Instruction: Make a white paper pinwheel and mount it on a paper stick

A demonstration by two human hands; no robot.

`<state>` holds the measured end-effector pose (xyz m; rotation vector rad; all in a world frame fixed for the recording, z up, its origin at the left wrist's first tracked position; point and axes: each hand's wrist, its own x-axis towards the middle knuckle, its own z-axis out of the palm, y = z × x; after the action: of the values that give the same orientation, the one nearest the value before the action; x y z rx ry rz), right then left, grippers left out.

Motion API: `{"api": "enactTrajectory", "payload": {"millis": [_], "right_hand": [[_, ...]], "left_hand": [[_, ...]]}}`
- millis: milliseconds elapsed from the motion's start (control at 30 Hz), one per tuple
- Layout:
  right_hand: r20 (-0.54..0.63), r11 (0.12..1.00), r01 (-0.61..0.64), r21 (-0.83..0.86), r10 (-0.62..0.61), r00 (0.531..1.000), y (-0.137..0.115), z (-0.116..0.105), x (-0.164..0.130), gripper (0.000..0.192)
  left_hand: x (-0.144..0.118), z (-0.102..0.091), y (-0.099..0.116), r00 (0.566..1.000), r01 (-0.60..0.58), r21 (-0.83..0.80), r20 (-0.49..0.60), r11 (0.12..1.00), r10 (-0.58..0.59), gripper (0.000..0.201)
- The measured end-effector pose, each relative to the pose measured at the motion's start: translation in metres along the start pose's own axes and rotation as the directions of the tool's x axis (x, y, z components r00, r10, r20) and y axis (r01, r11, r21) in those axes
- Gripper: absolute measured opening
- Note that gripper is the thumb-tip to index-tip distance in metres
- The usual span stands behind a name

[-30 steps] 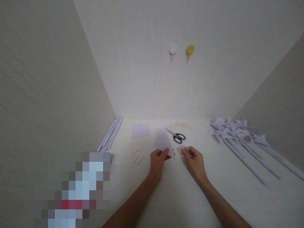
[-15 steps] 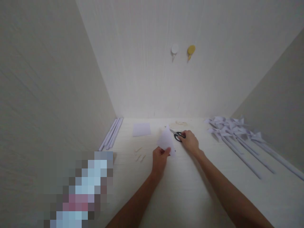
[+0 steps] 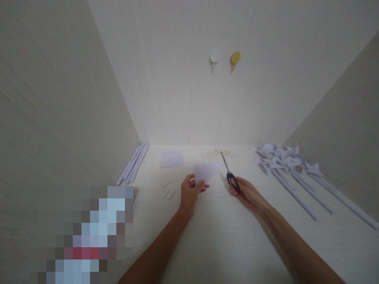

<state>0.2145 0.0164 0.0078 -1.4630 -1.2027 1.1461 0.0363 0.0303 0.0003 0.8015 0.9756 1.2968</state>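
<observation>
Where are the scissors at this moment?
In the head view, the scissors are right of centre, held in the right hand, beside the folded paper in the left hand.

The scene is dim and evenly lit, with a soft, cool cast and no glare. The brightest patch lies on the far wall [image 3: 189, 98] and the far strip of the table [image 3: 207, 236], so light seems to fall from above. Shadows are faint, showing softly under the forearms. The picture is slightly soft and grainy, the wide lens splays the side walls outward, and a pixelated block [image 3: 83, 232] masks the near left corner.
</observation>
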Motion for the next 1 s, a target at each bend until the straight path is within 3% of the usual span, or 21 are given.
{"api": "enactTrajectory", "payload": {"millis": [67,133,267,433,667,1000], "right_hand": [[0.162,0.957,-0.12,0.264,0.079,0.984,0.004,-0.001,-0.015,0.032],[0.254,0.916,-0.193,0.352,0.106,0.962,0.008,-0.002,-0.025,0.031],[0.371,0.969,-0.125,0.212,0.039,0.928,0.011,-0.002,-0.031,0.038],[0.538,0.998,-0.007,-0.058,0.037,0.842,0.003,0.0,-0.035,0.047],[0.566,0.976,0.008,-0.218,0.12,0.816,0.002,0.002,-0.041,0.041],[0.581,0.973,-0.033,-0.229,0.164,0.797,0.001,0.001,-0.041,0.039]], "left_hand": [[0.002,-0.001,-0.001,1.0,-0.019,0.024,-0.018,1.0,0.02,0.029],[0.003,-0.003,-0.002,0.999,-0.035,0.035,-0.036,0.999,0.037,0.027],[0.005,-0.005,-0.004,0.995,-0.023,-0.024,-0.1,0.999,0.02,0.021],[0.005,-0.005,-0.003,0.994,0.018,-0.123,-0.108,0.992,-0.032,0.021],[0.003,-0.003,-0.004,0.998,0.023,-0.095,-0.05,0.995,-0.028,0.027],[0.002,-0.003,-0.004,0.997,0.065,-0.082,-0.044,0.995,-0.068,0.024]]}}
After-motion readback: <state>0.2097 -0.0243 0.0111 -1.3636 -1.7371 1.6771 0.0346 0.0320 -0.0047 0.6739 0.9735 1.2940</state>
